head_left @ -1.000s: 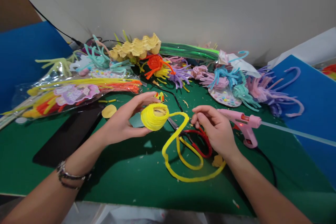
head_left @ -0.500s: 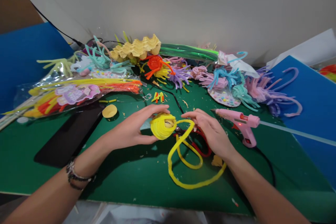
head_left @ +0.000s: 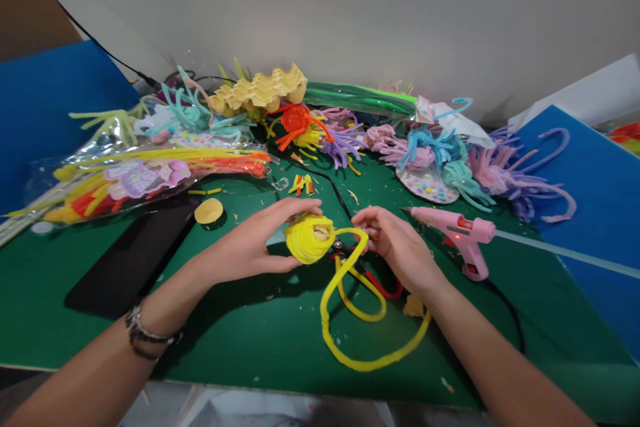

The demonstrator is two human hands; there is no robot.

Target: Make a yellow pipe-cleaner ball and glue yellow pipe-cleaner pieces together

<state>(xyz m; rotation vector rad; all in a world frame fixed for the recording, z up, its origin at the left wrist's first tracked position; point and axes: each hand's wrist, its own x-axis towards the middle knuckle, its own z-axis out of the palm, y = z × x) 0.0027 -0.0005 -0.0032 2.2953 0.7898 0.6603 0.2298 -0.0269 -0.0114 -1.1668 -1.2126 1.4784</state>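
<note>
A ball wrapped in yellow fuzzy cord (head_left: 309, 240) is held between the thumb and fingers of my left hand (head_left: 255, 238), its pale uncovered end facing right. From that end a loose yellow cord (head_left: 327, 327) loops down over the table and back up toward my right wrist. My right hand (head_left: 403, 247) is beside the upper bend of the cord, its fingers loosely bent and apart; whether they touch the cord is unclear. Under the cord and partly behind my right hand lie red-handled scissors (head_left: 383, 283).
A pink glue gun (head_left: 457, 230) with a cable lies on the green table (head_left: 280, 347) at right. At left are a black phone-like slab (head_left: 130, 263), a round yellow piece (head_left: 209, 211) and bagged stems (head_left: 140, 180). An egg carton (head_left: 267, 88) and colourful fuzzy bundles line the back.
My right hand has shifted slightly right, its fingers more bent. The ball has moved a touch left and up, and the bottom of the cord loop hangs a little lower.
</note>
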